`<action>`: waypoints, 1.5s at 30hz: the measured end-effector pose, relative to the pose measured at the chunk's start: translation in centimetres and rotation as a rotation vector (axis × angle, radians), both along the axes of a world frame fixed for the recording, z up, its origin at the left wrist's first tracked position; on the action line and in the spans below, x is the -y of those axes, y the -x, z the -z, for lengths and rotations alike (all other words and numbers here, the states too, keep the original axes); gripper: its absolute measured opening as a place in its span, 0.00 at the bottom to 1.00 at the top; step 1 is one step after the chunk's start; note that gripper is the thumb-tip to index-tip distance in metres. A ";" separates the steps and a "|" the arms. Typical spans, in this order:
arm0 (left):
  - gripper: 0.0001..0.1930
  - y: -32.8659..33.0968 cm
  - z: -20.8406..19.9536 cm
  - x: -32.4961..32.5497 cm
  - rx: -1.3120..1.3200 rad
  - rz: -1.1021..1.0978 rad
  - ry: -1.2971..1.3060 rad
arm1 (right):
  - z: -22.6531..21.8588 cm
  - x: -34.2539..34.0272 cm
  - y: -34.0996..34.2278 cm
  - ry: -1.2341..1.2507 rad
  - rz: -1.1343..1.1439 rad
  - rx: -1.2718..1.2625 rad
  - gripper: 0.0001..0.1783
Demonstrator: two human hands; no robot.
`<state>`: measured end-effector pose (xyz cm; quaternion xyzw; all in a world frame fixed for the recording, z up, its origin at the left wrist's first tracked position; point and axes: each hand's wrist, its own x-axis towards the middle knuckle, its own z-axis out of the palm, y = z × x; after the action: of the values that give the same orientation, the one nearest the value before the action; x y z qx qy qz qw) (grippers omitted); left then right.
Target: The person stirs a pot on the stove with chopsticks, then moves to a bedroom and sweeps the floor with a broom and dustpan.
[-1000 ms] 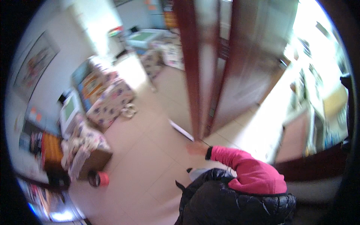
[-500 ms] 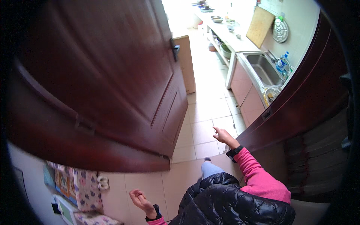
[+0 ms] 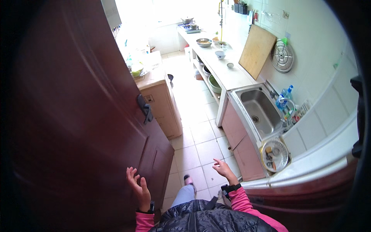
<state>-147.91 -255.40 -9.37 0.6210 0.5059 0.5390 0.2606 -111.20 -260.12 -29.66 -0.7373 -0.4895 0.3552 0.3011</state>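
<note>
My left hand (image 3: 139,188) is raised beside the dark red-brown door (image 3: 89,116), its fingers spread and nothing in them. From this view I cannot tell whether it touches the door panel. The door stands ajar on my left, with a black handle (image 3: 145,109) ahead of that hand. Over the tiled floor, my right hand (image 3: 225,170) hangs free with the index finger stretched out and the others loosely bent. It holds nothing. Nearest to it is the pink front of the sink cabinet (image 3: 241,143). Both wrists wear black bands.
A steel sink (image 3: 261,110) is on the right, with a strainer basket (image 3: 275,154) at its near end. Beyond, a white counter (image 3: 232,75) carries bowls, a cutting board (image 3: 257,51) and a stove (image 3: 191,29). A cardboard box (image 3: 162,104) stands behind the door.
I have stepped forward through the doorway into the kitchen. My left hand has risen toward the door and its curled fingers have spread. The sink and counter now appear closer.
</note>
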 end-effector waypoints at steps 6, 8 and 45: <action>0.22 -6.5 0.7 -18.9 -0.351 -0.036 -0.121 | -2.7 -14.4 -5.5 0.032 -0.078 0.104 0.26; 0.14 -8.3 1.2 -23.6 -0.410 -0.066 -0.126 | -4.8 -19.2 -6.9 0.000 -0.126 0.081 0.24; 0.17 -23.6 11.5 -26.4 -0.019 -1.585 0.449 | -3.1 -68.4 -5.4 -0.063 -1.709 -0.002 0.13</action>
<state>-124.28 -228.99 -20.85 0.0173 0.8920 0.4439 -0.0835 -105.76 -191.71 -26.52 -0.1059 -0.8868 0.4472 -0.0496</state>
